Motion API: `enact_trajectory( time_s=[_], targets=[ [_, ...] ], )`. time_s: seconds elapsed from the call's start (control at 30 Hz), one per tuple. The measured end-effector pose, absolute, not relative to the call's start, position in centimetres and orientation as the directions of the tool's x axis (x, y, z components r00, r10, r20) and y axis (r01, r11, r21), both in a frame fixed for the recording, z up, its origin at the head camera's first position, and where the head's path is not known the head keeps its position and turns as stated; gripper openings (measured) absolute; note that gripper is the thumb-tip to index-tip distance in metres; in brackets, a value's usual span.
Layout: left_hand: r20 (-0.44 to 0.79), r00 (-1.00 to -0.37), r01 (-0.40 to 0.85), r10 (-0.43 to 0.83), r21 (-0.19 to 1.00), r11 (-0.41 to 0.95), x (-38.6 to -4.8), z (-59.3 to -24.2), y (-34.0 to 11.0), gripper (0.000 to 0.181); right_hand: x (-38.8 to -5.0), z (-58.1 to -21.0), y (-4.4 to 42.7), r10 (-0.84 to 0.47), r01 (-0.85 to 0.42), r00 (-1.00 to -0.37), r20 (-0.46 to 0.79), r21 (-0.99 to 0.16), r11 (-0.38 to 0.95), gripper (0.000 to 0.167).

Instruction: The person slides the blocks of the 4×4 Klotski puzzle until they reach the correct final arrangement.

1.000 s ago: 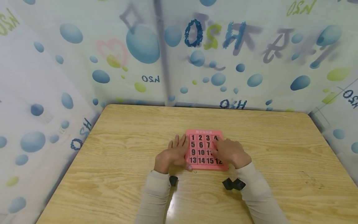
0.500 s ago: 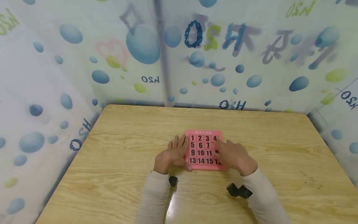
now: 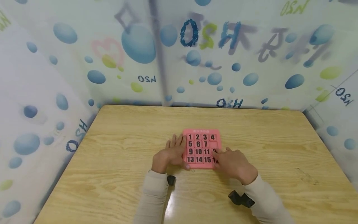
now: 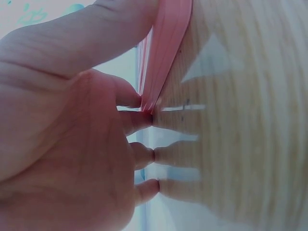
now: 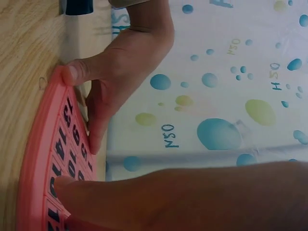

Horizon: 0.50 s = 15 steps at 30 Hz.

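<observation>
A pink number slide puzzle lies flat on the wooden table in the head view, with black-numbered tiles in rows. The gap shows in the right column, under tile 4. My left hand rests along the puzzle's left side, fingers spread, the thumb at its near left corner. In the left wrist view, fingertips touch the table beside the pink edge. My right hand reaches over the right side, a fingertip on tile 8, which it partly hides. Tile 12 is also partly covered.
The wooden table extends around the puzzle to a patterned curtain behind and at the sides. Dark wrist devices sit at both sleeves. Small marks show on the tabletop at the right.
My right hand has drawn slightly down and toward me, uncovering tile 4 and the gap beneath it. My left hand keeps its place at the puzzle. The head view has shifted a little.
</observation>
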<state>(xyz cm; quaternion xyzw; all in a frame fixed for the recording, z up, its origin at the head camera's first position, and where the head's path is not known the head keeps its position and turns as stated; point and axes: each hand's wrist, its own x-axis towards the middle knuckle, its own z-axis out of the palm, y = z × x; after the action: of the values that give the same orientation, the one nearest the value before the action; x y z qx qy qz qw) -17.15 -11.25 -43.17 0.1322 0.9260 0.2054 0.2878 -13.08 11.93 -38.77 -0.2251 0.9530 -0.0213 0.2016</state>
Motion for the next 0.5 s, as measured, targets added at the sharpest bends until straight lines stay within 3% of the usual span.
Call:
enact_trajectory(
  time_s=[0.5],
  targets=[
    [-0.477,-0.798,0.126,0.368,0.465,0.876,-17.01,-43.12,-11.34,0.129,-13.51,-39.64,11.53,-0.42,-0.41,-0.826,-0.376,-0.112,0.905,0.051]
  ],
)
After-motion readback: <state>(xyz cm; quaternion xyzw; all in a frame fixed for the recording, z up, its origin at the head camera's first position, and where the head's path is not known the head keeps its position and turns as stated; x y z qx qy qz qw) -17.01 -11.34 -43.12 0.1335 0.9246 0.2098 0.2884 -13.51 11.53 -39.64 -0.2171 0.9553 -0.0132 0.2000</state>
